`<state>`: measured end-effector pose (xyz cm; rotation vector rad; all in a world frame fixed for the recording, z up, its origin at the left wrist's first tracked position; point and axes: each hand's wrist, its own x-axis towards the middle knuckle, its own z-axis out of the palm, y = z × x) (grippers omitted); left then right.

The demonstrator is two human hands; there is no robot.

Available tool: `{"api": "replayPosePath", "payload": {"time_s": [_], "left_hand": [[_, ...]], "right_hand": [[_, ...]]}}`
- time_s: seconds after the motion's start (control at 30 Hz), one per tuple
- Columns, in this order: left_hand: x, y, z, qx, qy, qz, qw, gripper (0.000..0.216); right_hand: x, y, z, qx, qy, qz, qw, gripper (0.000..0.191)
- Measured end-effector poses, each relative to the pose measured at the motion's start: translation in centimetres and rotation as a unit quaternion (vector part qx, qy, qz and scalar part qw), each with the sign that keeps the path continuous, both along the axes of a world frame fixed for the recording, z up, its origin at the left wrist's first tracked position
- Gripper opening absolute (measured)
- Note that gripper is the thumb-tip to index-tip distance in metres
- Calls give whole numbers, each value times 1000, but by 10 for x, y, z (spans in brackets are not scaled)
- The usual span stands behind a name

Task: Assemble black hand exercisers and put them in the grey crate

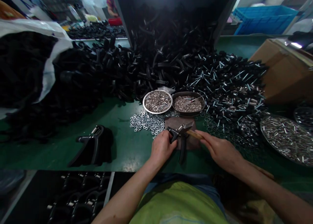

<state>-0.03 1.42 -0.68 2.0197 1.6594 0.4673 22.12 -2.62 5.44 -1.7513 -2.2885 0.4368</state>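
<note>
My left hand is closed on a black plastic part with a small metal spring on it, over a brown pad. A curved black lever hangs down from this part; whether the two are joined I cannot tell. In my right hand is a hammer, gripped by its wooden handle. The metal head sits right beside the spring; whether it touches cannot be made out. Loose shiny nuts lie left of the pad.
A round dish and a dark oval tin hold small metal pieces. Black parts heap up behind them, bolted black knobs at right. Finished-looking black assemblies stand left. A large tray of pins and a cardboard box are right.
</note>
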Motion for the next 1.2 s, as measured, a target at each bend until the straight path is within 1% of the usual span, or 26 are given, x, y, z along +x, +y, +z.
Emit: {"api": "replayPosePath", "payload": {"time_s": [0.1,0.13,0.2,0.27,0.3,0.37,0.43,0.5,0.57,0.63,0.7,0.73,0.8,0.83,0.87,0.9,0.97,1.0,1.03,1.07,1.1,1.13,1.2], "left_hand": [[1,1,2,-2,12,2,1000,18],[2,1,3,-3,20,2,1000,18],[4,3,6,-5,37,-1,999,17],[5,5,8,-8,51,-12,999,15],[3,6,10,-8,54,-16,998,14],[-10,10,17,-1,51,-8,999,14],[-38,15,29,19,45,34,998,15],[-81,16,45,43,51,100,993,17],[-133,14,62,57,83,168,981,21],[-185,7,74,55,137,232,961,25],[-231,0,79,27,192,285,939,28],[-249,-4,80,1,214,302,929,29],[-273,-10,79,-62,244,313,916,32],[-278,-11,79,-83,257,313,911,34],[-280,-11,80,-86,272,314,905,37],[-277,-8,82,-71,289,316,901,40],[-261,6,85,7,305,305,902,43],[-247,17,86,50,297,284,910,42],[-231,33,85,87,274,250,925,39],[-214,51,83,101,241,201,944,36],[-195,72,80,98,215,158,959,33],[-177,94,75,90,203,133,966,32],[-144,140,62,42,207,125,969,34]], "right_hand": [[-2,10,3,79,34,-56,995,39],[-2,12,1,85,25,-67,994,39],[1,15,-8,50,-21,-60,997,38],[6,16,-21,8,-63,-33,997,38],[10,16,-27,8,-73,-31,997,38],[20,15,-37,52,-84,-56,994,40],[33,13,-46,114,-115,-100,982,43],[49,11,-55,149,-159,-122,968,46],[66,10,-66,163,-179,-103,965,48],[78,9,-77,175,-186,-84,963,47],[84,8,-83,179,-196,-80,961,46],[85,8,-85,178,-199,-82,960,45],[84,7,-85,176,-199,-84,960,41],[82,7,-84,173,-198,-82,961,40],[81,7,-84,172,-197,-79,962,38],[81,8,-84,172,-197,-76,962,38],[82,10,-86,182,-200,-73,960,37],[82,11,-87,191,-202,-73,958,38],[83,13,-89,198,-204,-71,956,39],[84,15,-90,203,-207,-69,955,40],[85,16,-91,202,-210,-65,954,41],[85,18,-90,202,-210,-64,954,41],[83,21,-86,204,-203,-67,955,41]]}}
